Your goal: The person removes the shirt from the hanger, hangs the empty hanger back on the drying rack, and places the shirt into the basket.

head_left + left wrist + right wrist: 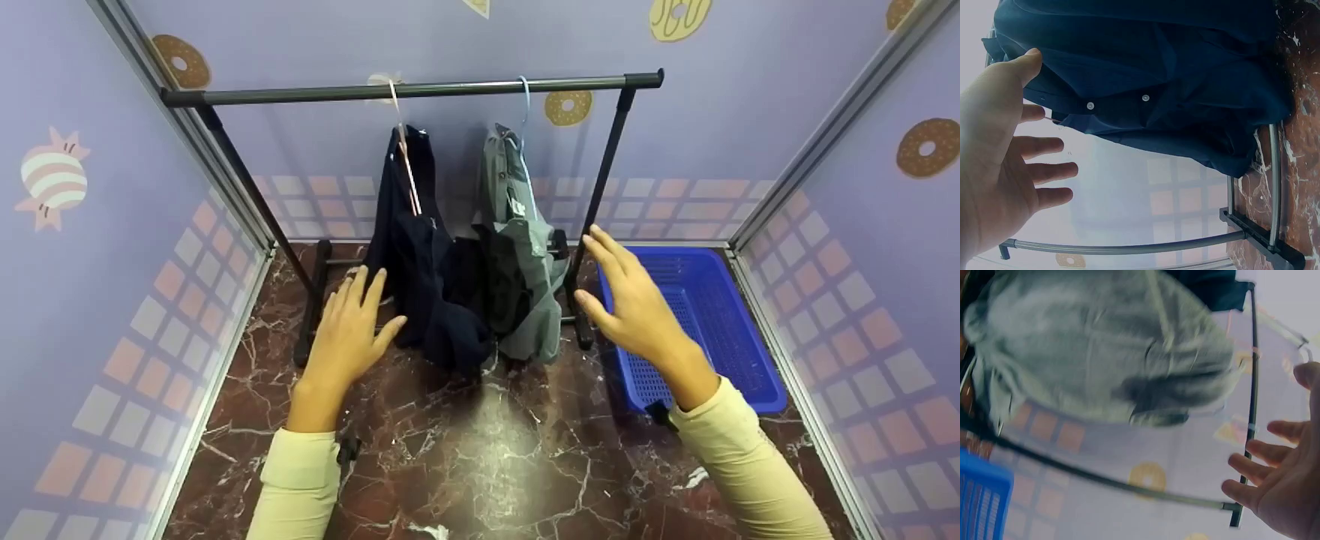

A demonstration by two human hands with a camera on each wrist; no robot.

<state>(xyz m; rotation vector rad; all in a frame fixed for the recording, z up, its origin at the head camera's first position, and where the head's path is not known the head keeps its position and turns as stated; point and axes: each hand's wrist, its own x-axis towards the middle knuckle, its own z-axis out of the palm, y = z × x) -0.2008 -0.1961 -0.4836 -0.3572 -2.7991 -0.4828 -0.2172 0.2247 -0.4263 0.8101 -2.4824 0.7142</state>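
Observation:
A dark navy shirt (420,262) (1157,73) and a grey-green shirt (521,247) (1100,349) hang on hangers from a black garment rack (405,91); both trail down to the marble floor. My left hand (349,334) (1010,163) is open with spread fingers just left of the navy shirt, thumb near its edge, holding nothing. My right hand (630,300) (1275,478) is open too, fingers straight, hovering to the right of the grey-green shirt beside the rack's right post (596,202).
A blue plastic basket (712,322) (979,500) lies on the floor at the right, behind my right hand. Lilac walls with doughnut pictures enclose the space on three sides. The rack's base bars (1264,236) stand on the dark red marble floor (487,450).

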